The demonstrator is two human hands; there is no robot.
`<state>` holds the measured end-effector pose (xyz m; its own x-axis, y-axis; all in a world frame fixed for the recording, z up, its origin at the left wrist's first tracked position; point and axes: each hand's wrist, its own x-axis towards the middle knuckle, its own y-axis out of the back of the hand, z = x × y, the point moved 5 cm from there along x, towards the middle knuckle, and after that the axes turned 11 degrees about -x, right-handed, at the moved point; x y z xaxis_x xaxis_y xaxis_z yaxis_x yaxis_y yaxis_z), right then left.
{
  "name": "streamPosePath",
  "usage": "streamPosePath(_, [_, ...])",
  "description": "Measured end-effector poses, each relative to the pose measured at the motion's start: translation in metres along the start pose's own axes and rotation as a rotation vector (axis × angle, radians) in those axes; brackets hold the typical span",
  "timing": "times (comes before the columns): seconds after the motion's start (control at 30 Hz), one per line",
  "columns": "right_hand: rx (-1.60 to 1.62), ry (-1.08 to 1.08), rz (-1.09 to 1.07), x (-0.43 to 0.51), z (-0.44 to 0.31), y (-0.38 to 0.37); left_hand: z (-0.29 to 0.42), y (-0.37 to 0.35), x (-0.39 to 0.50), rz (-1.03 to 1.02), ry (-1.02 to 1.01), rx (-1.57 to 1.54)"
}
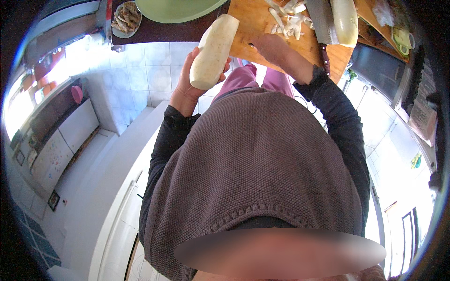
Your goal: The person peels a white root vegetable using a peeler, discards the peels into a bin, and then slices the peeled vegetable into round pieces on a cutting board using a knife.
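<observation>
My left hand (185,75) grips a peeled white radish (214,52), tilted in front of the counter's edge. Its fingers wrap around the lower part of the radish. Over the near edge of a wooden cutting board (246,21) is my right hand (272,49), curled, with its back towards me. Its fingertips are hidden, so I cannot tell whether it holds anything. Several pale peel strips (291,21) lie on the board beyond that hand. To their right rests a broad-bladed kitchen knife (320,23) with a dark riveted handle. Another white radish (345,23) lies against the blade's right side.
A light green basin (179,10) stands on the dark counter (154,35), left of the board. Left of the basin is a small dish (121,35) of brownish food. A pale green mug (403,38) sits on a wooden shelf at the right.
</observation>
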<state>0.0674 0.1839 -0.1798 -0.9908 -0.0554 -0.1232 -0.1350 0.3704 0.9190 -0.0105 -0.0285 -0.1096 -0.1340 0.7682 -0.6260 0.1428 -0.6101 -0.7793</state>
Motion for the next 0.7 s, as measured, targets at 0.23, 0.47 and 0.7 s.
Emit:
streamPosePath(0.23, [-0.108,-0.284,0.036,-0.005,0.053,0.031,-0.001,-0.007,0.009,-0.085,0.110,-0.180])
streamPosePath(0.47, [0.767,-0.436,0.588,-0.035,0.091,0.084,-0.022,-0.027,0.041,-0.124,0.262,-0.225])
streamPosePath(0.7, [1.193,-0.781,0.488,-0.056,0.119,0.040,-0.029,-0.030,0.050,-0.078,0.237,-0.218])
